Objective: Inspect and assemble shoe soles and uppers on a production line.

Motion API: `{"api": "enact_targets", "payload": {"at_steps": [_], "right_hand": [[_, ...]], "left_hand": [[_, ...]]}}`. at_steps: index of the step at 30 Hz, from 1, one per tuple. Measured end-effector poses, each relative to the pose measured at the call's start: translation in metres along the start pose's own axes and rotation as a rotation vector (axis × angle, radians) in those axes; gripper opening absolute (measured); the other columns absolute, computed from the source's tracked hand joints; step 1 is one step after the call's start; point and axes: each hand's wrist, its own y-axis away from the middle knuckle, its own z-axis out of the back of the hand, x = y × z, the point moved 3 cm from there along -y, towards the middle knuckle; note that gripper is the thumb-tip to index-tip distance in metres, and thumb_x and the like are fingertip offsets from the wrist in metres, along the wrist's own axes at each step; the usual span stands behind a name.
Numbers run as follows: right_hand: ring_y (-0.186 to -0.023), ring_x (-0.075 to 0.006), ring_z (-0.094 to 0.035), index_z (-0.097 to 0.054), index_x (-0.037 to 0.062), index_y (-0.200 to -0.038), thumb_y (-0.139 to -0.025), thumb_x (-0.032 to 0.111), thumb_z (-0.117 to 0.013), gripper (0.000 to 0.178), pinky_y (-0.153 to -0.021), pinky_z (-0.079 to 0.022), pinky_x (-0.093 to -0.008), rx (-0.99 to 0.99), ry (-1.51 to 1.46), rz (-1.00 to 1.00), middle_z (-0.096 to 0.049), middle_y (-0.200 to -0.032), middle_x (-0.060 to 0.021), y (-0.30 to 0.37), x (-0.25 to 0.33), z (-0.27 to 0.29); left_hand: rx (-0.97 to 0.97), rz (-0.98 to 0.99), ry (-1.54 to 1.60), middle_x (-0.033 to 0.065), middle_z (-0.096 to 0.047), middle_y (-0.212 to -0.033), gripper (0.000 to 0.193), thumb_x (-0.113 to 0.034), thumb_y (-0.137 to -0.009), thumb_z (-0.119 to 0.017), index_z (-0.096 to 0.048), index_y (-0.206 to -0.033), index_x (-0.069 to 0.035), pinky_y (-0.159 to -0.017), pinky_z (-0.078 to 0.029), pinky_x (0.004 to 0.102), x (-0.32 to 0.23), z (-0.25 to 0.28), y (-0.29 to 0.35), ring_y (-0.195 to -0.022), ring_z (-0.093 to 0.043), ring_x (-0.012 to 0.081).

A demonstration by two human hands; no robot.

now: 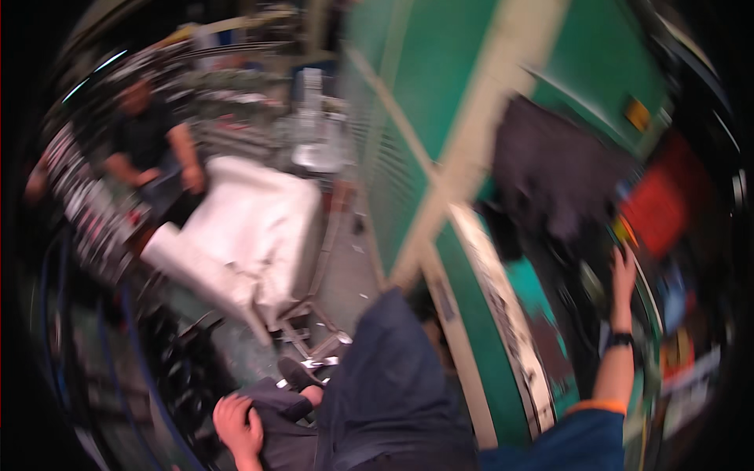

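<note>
My left hand (237,424) rests near my dark-trousered leg (290,439) at the lower left, its fingers loosely spread with nothing seen in them. My right arm, in a blue sleeve with an orange edge and a dark wristband (620,340), reaches out to the right. The right hand (624,275) has its fingers stretched out, just below a small yellow-and-orange thing (625,229); blur hides whether they touch. Left of that hand, a dark cloth (554,169) hangs against a green machine (463,86) with cream-coloured edges.
On a metal frame at the left lies a large white, box-like thing (259,212) with dark smudges. Behind it sits another person in dark clothes (149,129). A red container (667,192) stands at the far right. Stacked goods fill the back left.
</note>
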Motion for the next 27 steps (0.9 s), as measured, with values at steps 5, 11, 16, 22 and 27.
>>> {"api": "enact_targets", "payload": {"at_steps": [5,11,16,22,27], "right_hand": [[-0.104,-0.0135,-0.061,-0.052,0.0108,-0.141,-0.097,0.043,-0.061,0.056,-0.076,-0.047,-0.0269,-0.57,0.003,-0.266,-0.062,-0.123,-0.003,0.074,-0.087,0.178],[-0.123,-0.0249,-0.055,-0.046,0.004,-0.144,-0.091,0.053,-0.067,0.075,-0.099,-0.044,-0.0342,-0.33,0.286,-0.265,-0.058,-0.135,-0.0135,0.087,-0.099,0.206],[-0.127,-0.0304,-0.055,-0.045,0.0012,-0.145,-0.091,0.037,-0.07,0.07,-0.108,-0.041,-0.0363,0.207,0.192,-0.248,-0.057,-0.137,-0.0235,0.102,-0.155,0.196],[-0.128,-0.0374,-0.052,-0.047,0.0021,-0.143,-0.099,0.037,-0.054,0.056,-0.11,-0.039,-0.0451,0.337,0.911,-0.061,-0.054,-0.138,-0.0249,0.019,-0.183,0.205],[-0.115,-0.0246,-0.062,-0.058,0.0095,-0.138,-0.093,0.035,-0.067,0.053,-0.104,-0.043,-0.036,0.37,0.396,-0.329,-0.066,-0.123,-0.0209,0.11,-0.11,0.155]], "left_hand": [[0.117,-0.154,-0.084,0.0161,-0.072,-0.097,0.022,-0.022,-0.087,-0.066,-0.073,-0.096,-0.004,-0.087,-0.052,0.0451,-0.038,-0.002,-0.03,-0.093,-0.067,0.0371],[0.23,-0.258,-0.085,0.0172,-0.071,-0.096,0.02,-0.019,-0.088,-0.065,-0.072,-0.098,-0.003,-0.087,-0.051,0.0474,-0.064,-0.005,-0.025,-0.092,-0.066,0.0372],[0.193,-0.147,-0.104,0.0138,-0.066,-0.099,0.015,-0.012,-0.078,-0.067,-0.066,-0.091,-0.005,-0.111,-0.035,0.0542,-0.032,0.003,-0.004,-0.111,-0.06,0.0349],[0.327,-0.094,-0.077,0.0045,-0.07,-0.098,0.017,-0.019,-0.079,-0.068,-0.072,-0.095,-0.012,-0.115,-0.031,0.0529,-0.043,-0.004,-0.034,-0.113,-0.061,0.0235],[0.371,-0.052,0.16,0.0096,-0.071,-0.094,0.021,-0.022,-0.086,-0.062,-0.072,-0.099,-0.009,-0.088,-0.05,0.0413,-0.063,-0.001,-0.013,-0.092,-0.067,0.0298]]}}
